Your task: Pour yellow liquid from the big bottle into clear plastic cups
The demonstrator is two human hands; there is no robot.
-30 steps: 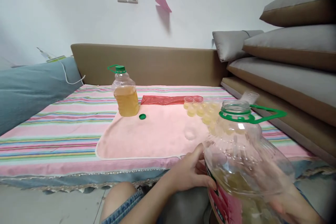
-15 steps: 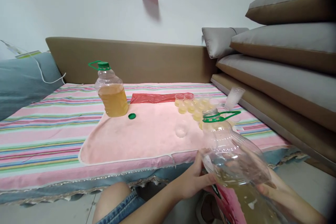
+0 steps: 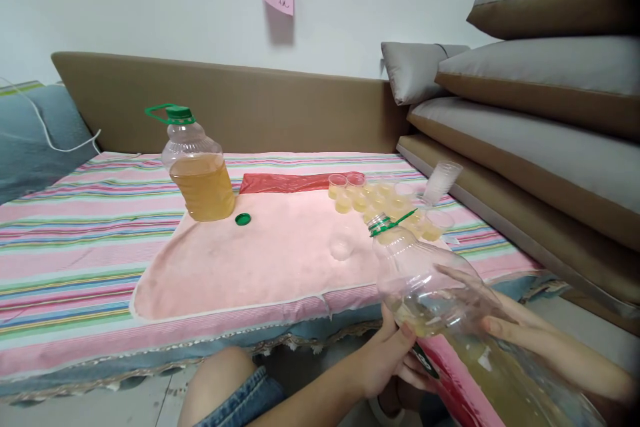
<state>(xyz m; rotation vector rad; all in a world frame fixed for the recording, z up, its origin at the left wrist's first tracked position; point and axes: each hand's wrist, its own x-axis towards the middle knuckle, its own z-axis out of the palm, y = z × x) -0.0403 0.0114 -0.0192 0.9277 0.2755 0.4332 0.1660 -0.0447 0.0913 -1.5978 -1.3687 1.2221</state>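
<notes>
A large clear bottle (image 3: 425, 280) with a green neck ring and a pink label is tilted, its uncapped mouth toward the upper left. It holds pale yellow liquid. My left hand (image 3: 387, 357) grips its lower left side, and my right hand (image 3: 520, 327) holds its right side, partly seen through the plastic. Beyond the mouth, several small clear cups (image 3: 359, 199) of yellow liquid stand close together. One clear cup (image 3: 341, 247) sits apart on the pink mat (image 3: 240, 273). A green cap (image 3: 243, 219) lies near a second, capped bottle (image 3: 203, 187) of amber liquid.
A stack of clear cups (image 3: 442, 183) leans at the right of the filled cups. A red plastic bag (image 3: 285, 182) lies behind the mat on the striped cloth (image 3: 90, 240). Grey and brown cushions (image 3: 540, 133) are piled at the right. The bed's near edge has fringe.
The held bottle has tipped further to the left, its mouth lower and nearer the cups, both hands still on it. The camera view has shifted slightly.
</notes>
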